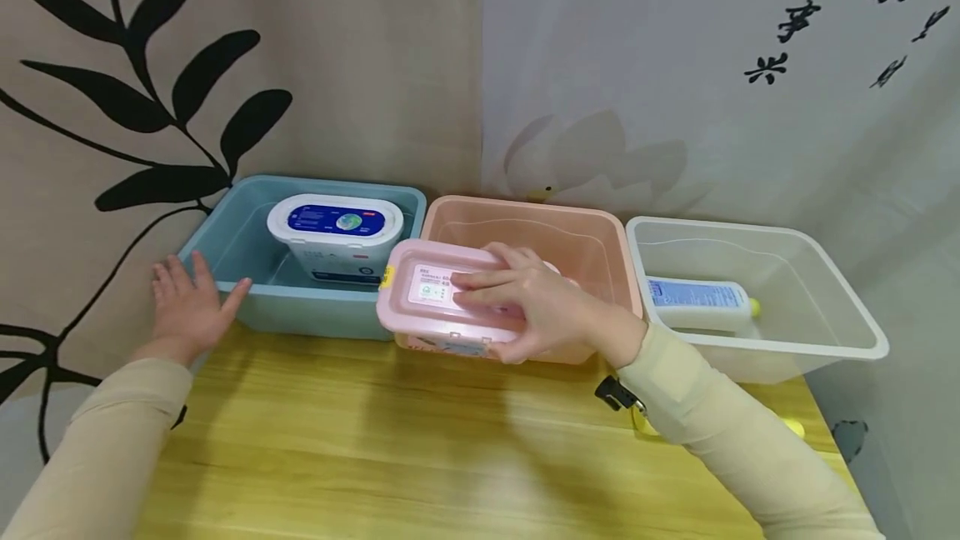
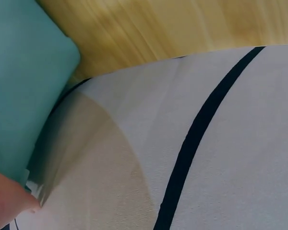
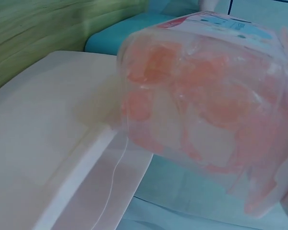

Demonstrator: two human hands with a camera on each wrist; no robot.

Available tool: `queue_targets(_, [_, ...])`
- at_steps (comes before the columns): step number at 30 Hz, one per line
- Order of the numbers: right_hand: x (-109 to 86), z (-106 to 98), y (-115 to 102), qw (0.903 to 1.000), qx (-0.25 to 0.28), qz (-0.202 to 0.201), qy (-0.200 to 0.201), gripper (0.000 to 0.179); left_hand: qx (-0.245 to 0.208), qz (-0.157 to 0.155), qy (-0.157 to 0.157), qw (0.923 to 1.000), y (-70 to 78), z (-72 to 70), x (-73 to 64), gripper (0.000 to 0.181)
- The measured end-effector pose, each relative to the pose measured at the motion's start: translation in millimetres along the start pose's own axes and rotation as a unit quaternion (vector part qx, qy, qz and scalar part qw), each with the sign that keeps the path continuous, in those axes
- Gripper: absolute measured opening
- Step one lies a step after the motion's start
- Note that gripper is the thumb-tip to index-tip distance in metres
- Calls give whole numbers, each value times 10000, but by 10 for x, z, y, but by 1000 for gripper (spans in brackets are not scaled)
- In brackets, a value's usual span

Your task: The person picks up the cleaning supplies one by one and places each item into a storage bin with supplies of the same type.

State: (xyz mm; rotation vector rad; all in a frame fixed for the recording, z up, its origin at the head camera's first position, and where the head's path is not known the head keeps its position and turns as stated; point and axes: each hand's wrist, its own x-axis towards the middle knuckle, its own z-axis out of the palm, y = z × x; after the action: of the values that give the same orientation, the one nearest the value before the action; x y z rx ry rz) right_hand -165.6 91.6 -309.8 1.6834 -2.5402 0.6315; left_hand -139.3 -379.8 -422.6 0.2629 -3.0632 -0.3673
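My right hand grips a box with a pink lid from above, fingers across the lid. This box is held over the front of the pink bin, close to the blue bin. In the right wrist view, the translucent box is tilted and shows pink and whitish contents. My left hand is at the left front corner of the blue bin, fingers spread; in the left wrist view only a bit of this hand shows beside the bin wall.
A white tub with a blue label stands in the blue bin. At the right, a white bin holds a lying bottle with a yellow-green cap. A yellow object is partly hidden under my right forearm. Printed curtains hang behind the wooden table.
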Motion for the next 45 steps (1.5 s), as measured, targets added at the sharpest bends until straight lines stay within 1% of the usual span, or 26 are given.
queue_targets(6, [168, -69, 49, 9999, 22, -41, 121, 59, 118, 100, 54, 9999, 49, -10, 52, 99])
queue_targets(10, [310, -122, 78, 9998, -61, -41, 211, 59, 158, 104, 54, 9998, 83, -11, 77, 99])
queue_targets(14, [468, -162, 104, 9994, -150, -69, 294, 57, 170, 115, 70, 9998, 88, -13, 99, 99])
queue_targets(17, [586, -177, 114, 9995, -188, -26, 239, 57, 187, 133, 63, 9997, 81, -25, 101, 99])
queue_targets(22, [783, -171, 104, 9995, -217, 216, 28, 59, 222, 147, 77, 9996, 97, -59, 63, 98])
queue_targets(28, [1038, -137, 81, 9985, -209, 393, -306, 57, 248, 127, 121, 9995, 130, -58, 13, 98])
queue_targets(30, [1125, -124, 66, 9983, -208, 423, -352, 57, 232, 110, 106, 9996, 134, -64, 0, 97])
queue_targets(35, [1331, -75, 35, 9973, -225, 561, -413, 58, 228, 84, 100, 9997, 119, -56, -3, 96])
queue_targets(37, [1419, -44, 30, 9969, -249, 589, -452, 59, 232, 78, 144, 9996, 99, -49, -9, 96])
queue_targets(42, [1619, 66, 66, 9973, -286, 486, -465, 59, 261, 34, 195, 9995, 50, -33, -30, 97])
queue_targets(45, [1699, 136, 106, 9976, -273, 493, -415, 58, 271, 26, 160, 9995, 55, -19, -29, 98])
